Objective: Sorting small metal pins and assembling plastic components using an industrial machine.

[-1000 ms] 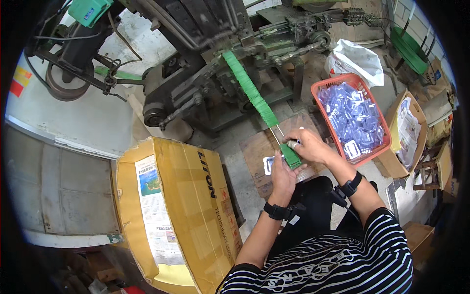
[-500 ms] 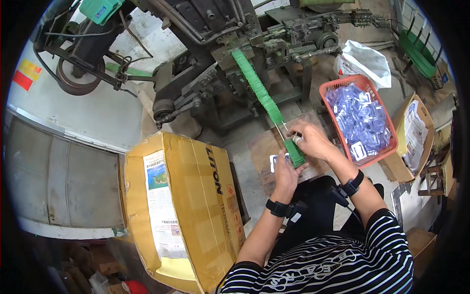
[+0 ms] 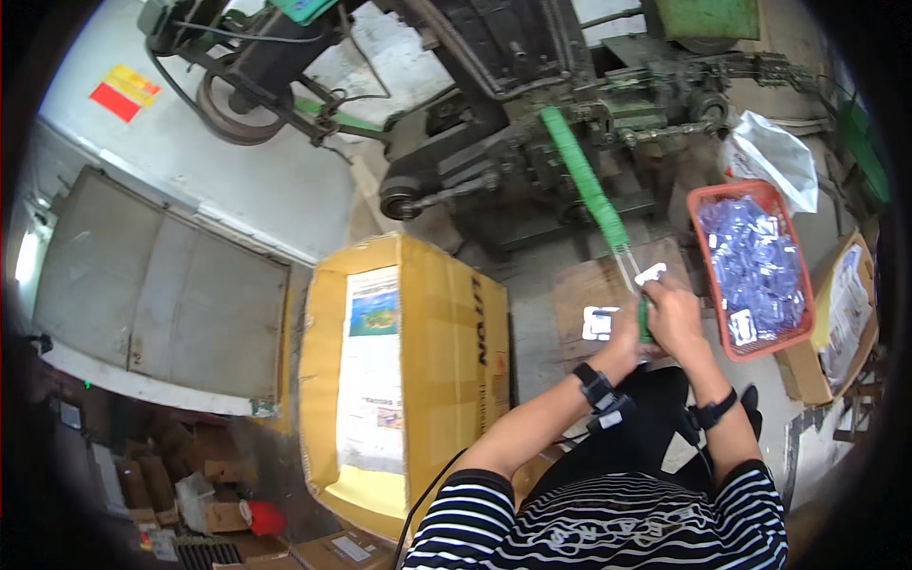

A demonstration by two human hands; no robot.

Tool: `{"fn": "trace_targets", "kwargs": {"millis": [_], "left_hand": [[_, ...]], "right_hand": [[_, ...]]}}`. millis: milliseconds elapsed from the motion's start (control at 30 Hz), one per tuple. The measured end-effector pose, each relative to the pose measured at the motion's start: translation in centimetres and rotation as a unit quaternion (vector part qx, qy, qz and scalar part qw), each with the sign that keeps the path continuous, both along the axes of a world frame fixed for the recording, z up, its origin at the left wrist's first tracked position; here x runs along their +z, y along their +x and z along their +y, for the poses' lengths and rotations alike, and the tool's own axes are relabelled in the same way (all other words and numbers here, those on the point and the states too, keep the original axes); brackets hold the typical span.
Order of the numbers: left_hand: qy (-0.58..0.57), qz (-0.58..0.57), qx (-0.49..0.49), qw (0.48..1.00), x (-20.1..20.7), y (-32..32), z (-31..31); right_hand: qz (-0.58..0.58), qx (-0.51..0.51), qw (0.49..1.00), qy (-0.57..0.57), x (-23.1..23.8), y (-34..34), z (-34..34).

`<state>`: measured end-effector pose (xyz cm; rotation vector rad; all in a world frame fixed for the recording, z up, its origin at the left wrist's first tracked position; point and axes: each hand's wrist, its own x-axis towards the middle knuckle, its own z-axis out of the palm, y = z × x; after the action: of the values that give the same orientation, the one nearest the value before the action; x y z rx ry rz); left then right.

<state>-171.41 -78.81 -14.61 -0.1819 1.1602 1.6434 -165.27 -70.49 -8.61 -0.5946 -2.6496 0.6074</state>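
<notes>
A long column of thin green pieces (image 3: 589,180) sits on two metal rods (image 3: 624,266) that slope down from the machine toward me. My left hand (image 3: 623,334) is closed around a short stack of the same green pieces (image 3: 645,321), below the rods' lower ends. A flat clear piece with a white frame (image 3: 598,323) shows beside the left fingers; whether they grip it is unclear. My right hand (image 3: 676,321) is closed beside the stack, and a small white-edged clear piece (image 3: 651,275) shows at its fingertips. Its other fingers partly hide the green stack.
A red plastic basket (image 3: 810,318) full of bluish clear plastic pieces stands at my right. Behind it is a white bag (image 3: 774,157); beside it, an open carton (image 3: 807,375). A large yellow carton (image 3: 442,380) stands left. The dark machine (image 3: 475,142) spans the far side, above a wooden board (image 3: 579,285).
The view has swung, so everything sits farther right. My hands have come closer together around the short green stack. A white-edged piece now shows at my right fingertips.
</notes>
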Motion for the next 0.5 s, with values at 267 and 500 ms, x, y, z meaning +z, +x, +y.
{"fn": "trace_targets", "kwargs": {"millis": [267,500], "left_hand": [[0.062,-0.003,-0.208,0.976,8.7,0.9,-8.0],[-0.025,0.428,-0.059,0.901,20.5,-14.2,-19.5]], "right_hand": [[0.16,-0.083,0.978,-0.104,1.9,8.0,-0.1],[-0.16,-0.102,0.982,0.004,-6.5,17.0,1.2]]}}
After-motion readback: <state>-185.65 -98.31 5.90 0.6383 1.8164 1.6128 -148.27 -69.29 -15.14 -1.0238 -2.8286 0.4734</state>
